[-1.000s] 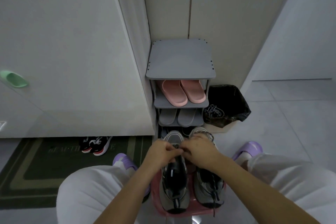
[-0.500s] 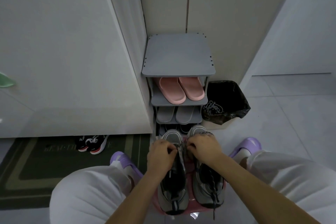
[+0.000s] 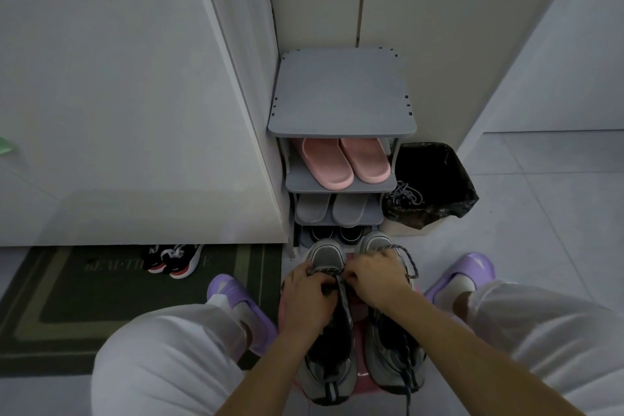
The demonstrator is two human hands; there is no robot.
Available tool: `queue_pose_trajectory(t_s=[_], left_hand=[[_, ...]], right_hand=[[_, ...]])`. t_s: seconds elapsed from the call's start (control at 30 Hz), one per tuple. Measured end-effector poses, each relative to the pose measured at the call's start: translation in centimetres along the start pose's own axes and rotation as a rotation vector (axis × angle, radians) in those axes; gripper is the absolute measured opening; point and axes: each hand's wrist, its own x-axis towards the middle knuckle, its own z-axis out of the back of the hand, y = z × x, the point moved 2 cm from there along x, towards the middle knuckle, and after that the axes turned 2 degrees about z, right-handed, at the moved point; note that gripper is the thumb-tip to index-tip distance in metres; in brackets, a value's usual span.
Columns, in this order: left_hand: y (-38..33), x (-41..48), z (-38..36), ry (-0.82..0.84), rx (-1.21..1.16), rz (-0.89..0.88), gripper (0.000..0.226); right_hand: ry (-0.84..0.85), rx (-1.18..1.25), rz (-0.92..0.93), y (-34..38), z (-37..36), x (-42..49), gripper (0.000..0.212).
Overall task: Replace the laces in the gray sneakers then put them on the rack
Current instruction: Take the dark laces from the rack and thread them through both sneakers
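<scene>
Two gray sneakers stand side by side on a pink stool between my knees, toes pointing away from me. Over the left gray sneaker, my left hand and my right hand both pinch a dark speckled lace near its toe end. The lace loops out past my right hand over the toe of the right gray sneaker. Right behind the sneakers rises the gray shoe rack, its top shelf bare.
Pink slippers and gray slippers fill the rack's middle shelves, dark shoes sit at its bottom. A black-lined bin with old laces on its rim stands to the right. Black-red sneakers lie on a green mat at left.
The view has tilted slightly, so the rack sits lower in frame. My hands have stayed on the left sneaker's lace, and a loop of lace now sticks out past my right hand.
</scene>
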Motion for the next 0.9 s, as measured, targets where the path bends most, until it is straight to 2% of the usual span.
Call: queue_pose_trajectory(t_s=[0.13,0.3,0.43,0.6,0.7,0.83,0.9], left_hand=[[-0.1,0.1,0.0,0.0,0.02,0.012,0.031],[-0.4,0.5,0.1,-0.048,0.028,0.053,0.023],[-0.4,0.6,0.1,-0.053,-0.017,0.058,0.018],[-0.4,1.1,0.6,-0.013,-0.027,0.044,0.014],[-0.6,1.4,1.1,0.033,-0.051,0.044,0.01],[-0.4,1.7,1.5,0.031,-0.085,0.039,0.007],[0.0,1.6,1.8,0.007,-0.105,0.03,0.015]], right_hand=[[-0.051,0.15,-0.047,0.5,0.1,0.2,0.018],[-0.045,0.216,-0.068,0.4,0.3,-0.2,0.015],[-0.201,0.239,-0.103,0.8,0.7,-2.4,0.024],[0.076,0.38,-0.143,3.7,-2.0,-4.0,0.026],[0.037,0.451,-0.253,3.5,-2.9,-3.5,0.027],[-0.034,0.519,-0.286,3.0,-3.9,-3.8,0.028],[-0.056,0.533,-0.296,3.0,-3.9,-3.9,0.027]])
